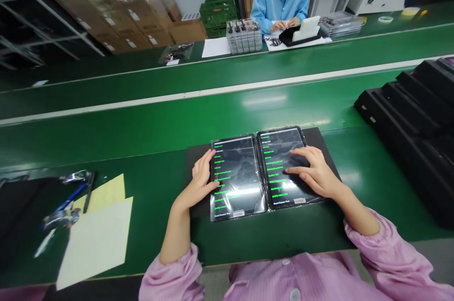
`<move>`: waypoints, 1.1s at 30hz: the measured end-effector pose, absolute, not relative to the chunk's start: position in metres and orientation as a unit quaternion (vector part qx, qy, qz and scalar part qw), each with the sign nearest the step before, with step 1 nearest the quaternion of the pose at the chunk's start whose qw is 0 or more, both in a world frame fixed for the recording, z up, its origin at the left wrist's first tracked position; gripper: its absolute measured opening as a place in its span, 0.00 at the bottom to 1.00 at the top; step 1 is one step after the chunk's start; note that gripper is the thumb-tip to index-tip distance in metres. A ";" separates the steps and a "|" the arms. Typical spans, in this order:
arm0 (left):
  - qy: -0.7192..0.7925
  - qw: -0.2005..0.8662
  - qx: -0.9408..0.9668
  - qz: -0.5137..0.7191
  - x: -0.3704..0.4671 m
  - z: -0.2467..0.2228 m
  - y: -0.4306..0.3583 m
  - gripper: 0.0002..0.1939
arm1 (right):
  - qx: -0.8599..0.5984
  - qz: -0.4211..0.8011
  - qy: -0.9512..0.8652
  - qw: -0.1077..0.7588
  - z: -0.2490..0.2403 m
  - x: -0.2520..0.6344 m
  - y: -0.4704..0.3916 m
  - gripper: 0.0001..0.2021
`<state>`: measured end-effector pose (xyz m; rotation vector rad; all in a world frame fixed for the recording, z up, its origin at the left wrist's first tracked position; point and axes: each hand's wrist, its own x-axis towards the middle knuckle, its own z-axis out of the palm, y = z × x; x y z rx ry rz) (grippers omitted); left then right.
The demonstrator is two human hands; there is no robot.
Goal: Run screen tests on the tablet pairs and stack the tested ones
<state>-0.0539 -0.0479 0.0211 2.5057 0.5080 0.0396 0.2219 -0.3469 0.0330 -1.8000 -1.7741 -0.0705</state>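
Note:
Two tablets lie side by side on a black mat (199, 207), both showing dark screens with lists of mostly green text. My left hand (201, 177) rests at the left edge of the left tablet (239, 173), thumb and fingers apart, the thumb reaching over the screen. Over the right tablet (280, 187) is my right hand (317, 171), its fingers spread and two fingertips at the middle of the screen. Neither hand grips anything. Clear film seems to cover both screens.
Yellow and white paper sheets (99, 239) lie to the left, beside a blue pen (71, 197). Black stacked trays (407, 126) stand at the right. Across the green conveyor (220, 107), a person in blue (264, 3) works near stacked clear trays (244, 38).

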 end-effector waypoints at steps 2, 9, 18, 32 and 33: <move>0.181 0.279 0.943 0.005 -0.055 0.021 -0.048 0.44 | -0.684 -0.051 -0.664 0.297 0.033 0.221 -0.346 0.25; 0.228 0.350 0.907 0.043 -0.056 0.011 -0.045 0.43 | -0.712 -0.142 -0.563 0.395 0.037 0.225 -0.356 0.24; 0.260 0.330 0.906 0.050 -0.050 0.011 -0.048 0.39 | -0.724 -0.101 -0.597 0.331 0.028 0.222 -0.347 0.27; 0.275 0.330 0.898 0.098 -0.042 0.007 -0.056 0.39 | -0.743 -0.059 -0.626 0.227 0.021 0.214 -0.342 0.27; 0.272 0.346 0.892 0.107 -0.044 0.007 -0.054 0.39 | -0.744 -0.057 -0.628 0.223 0.021 0.212 -0.341 0.26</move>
